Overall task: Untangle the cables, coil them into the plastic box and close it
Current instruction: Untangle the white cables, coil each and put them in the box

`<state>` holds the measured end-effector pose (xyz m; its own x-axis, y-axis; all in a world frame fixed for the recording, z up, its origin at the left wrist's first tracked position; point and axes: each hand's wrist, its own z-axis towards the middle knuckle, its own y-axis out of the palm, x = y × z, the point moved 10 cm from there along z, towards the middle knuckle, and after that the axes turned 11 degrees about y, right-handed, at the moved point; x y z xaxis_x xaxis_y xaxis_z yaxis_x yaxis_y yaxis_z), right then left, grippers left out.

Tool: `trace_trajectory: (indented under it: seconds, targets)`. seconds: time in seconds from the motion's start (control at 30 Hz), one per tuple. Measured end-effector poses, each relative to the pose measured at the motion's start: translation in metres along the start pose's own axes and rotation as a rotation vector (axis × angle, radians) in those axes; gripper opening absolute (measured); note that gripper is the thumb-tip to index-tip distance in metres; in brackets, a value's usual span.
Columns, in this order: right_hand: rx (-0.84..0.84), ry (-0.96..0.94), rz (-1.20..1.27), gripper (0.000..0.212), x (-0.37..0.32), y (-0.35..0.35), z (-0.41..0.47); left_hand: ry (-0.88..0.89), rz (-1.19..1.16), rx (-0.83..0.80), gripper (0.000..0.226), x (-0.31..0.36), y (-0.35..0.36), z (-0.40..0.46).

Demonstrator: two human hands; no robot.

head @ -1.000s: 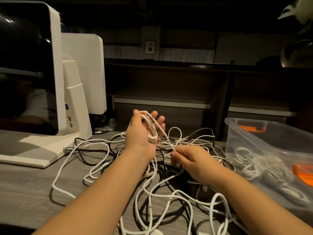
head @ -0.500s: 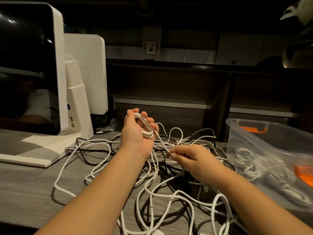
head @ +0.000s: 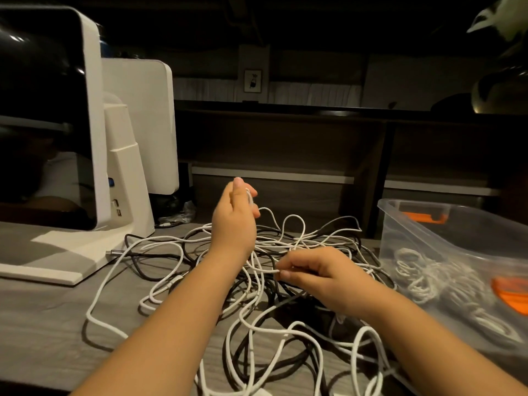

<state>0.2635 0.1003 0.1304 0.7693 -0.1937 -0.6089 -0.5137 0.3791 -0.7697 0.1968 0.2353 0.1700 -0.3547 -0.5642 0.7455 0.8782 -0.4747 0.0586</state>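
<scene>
White plastic monitor [head: 85,118] on its stand occupies the far left of the grey wood-grain desk [head: 43,315], with a second white panel [head: 143,124] just behind it. Versus 0.5 s ago: the left hand [head: 235,221] has turned edge-on to the camera, so the small white coil [head: 250,199] that lay visibly looped over its palm now shows only as a sliver at the fingertips; the hand sits at about the same height above the desk. Left fingers are curled round that coil, holding it; the strand runs down from the hand into the pile. The tangle of white and black cables [head: 257,295] lies on the desk beneath and between both forearms, spreading from the monitor base across to the box wall. The right hand [head: 323,278] has dropped lower and nearer the desk than in the earlier frame; its thumb and forefinger pinch a white strand [head: 265,270] that leads leftward toward the left wrist, with the remaining fingers curled loosely under. At far right, the clear plastic box [head: 423,221] stands open on the desk, touching the edge of the tangle; coiled white cables [head: 414,275] lie inside on its floor, and orange latches [head: 511,295] show through its walls.
</scene>
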Motion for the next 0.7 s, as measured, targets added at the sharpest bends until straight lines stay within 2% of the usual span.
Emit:
trace_trajectory:
  seconds: [0.13, 0.3, 0.47, 0.53, 0.6, 0.7]
  targets:
    - [0.043, -0.064, 0.078, 0.019, -0.007, -0.005, -0.003, -0.069, 0.104, -0.230, 0.038, -0.008, 0.020, -0.008]
    - [0.231, -0.062, 0.079, 0.011, -0.005, -0.023, -0.006, -0.359, 0.153, -0.673, 0.058, -0.025, 0.055, -0.048]
    - [0.388, 0.061, 0.116, 0.016, 0.011, -0.038, -0.006, -0.590, -0.033, -0.934, 0.072, -0.032, 0.066, -0.077]
    - [0.393, 0.086, 0.051, 0.011, 0.013, -0.037, -0.005, -0.602, -0.048, -1.057, 0.070, -0.029, 0.071, -0.088]
    - [0.345, 0.121, 0.051, 0.004, 0.017, -0.034, -0.001, -0.604, -0.091, -1.111, 0.065, -0.026, 0.074, -0.093]
    - [0.177, 0.175, 0.123, 0.023, 0.023, -0.021, 0.004, -0.536, -0.090, -1.137, 0.055, -0.023, 0.078, -0.094]
